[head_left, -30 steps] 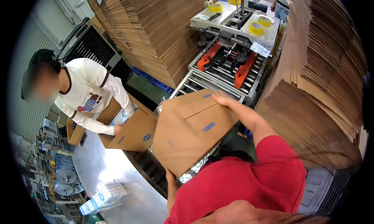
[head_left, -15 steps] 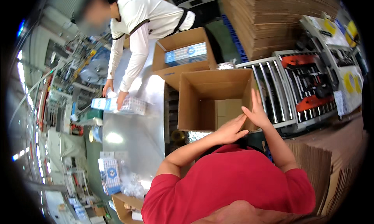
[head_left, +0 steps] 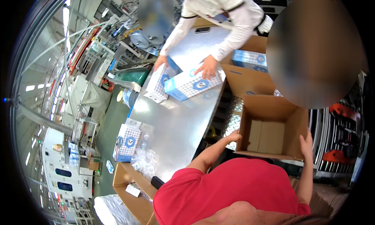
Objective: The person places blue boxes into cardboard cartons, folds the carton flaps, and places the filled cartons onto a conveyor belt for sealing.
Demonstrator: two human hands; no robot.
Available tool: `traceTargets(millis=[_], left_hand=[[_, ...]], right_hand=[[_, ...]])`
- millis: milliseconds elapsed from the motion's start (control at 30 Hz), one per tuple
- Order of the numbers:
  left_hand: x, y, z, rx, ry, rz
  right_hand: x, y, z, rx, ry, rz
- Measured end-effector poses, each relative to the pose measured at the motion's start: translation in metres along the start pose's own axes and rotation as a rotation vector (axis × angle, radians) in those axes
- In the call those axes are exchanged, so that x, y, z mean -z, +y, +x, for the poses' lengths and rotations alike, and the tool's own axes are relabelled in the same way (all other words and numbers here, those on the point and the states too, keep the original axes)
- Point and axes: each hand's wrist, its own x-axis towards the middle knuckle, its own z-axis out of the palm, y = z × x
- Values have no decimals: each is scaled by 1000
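Head: L hand, R hand at carton; 2nd box, rollers nr.

The near box stood between the left hand and the right hand. The rear box lay just behind it, with a packet inside. The table extended along the left of both boxes (a phone rested at its far end). Two cartons lay on it. The rollers were positioned right of the near box.
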Motion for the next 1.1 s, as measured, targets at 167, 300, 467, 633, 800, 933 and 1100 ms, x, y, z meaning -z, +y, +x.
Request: traceTargets(millis=[167, 300, 467, 633, 800, 933, 1100], left_hand=[[44, 32, 1, -16, 195, 715], [112, 75, -44, -120, 490, 915], [166, 81, -99, -658, 303, 563], [87, 144, -135, -498, -443, 911], [74, 160, -133, -424, -402, 895], [75, 163, -128, -403, -325, 928], [76, 152, -131, -407, -176, 948]], right_hand=[[-10, -13, 9, -358, -170, 297], [-92, -37, 20, -261, -173, 257], [-143, -65, 36, -174, -129, 253], [-130, -73, 18, -178, -12, 75], [-123, -236, 33, 349, 97, 188], [-84, -329, 13, 596, -450, 1216], [-89, -398, 3, 992, -978, 1327]])
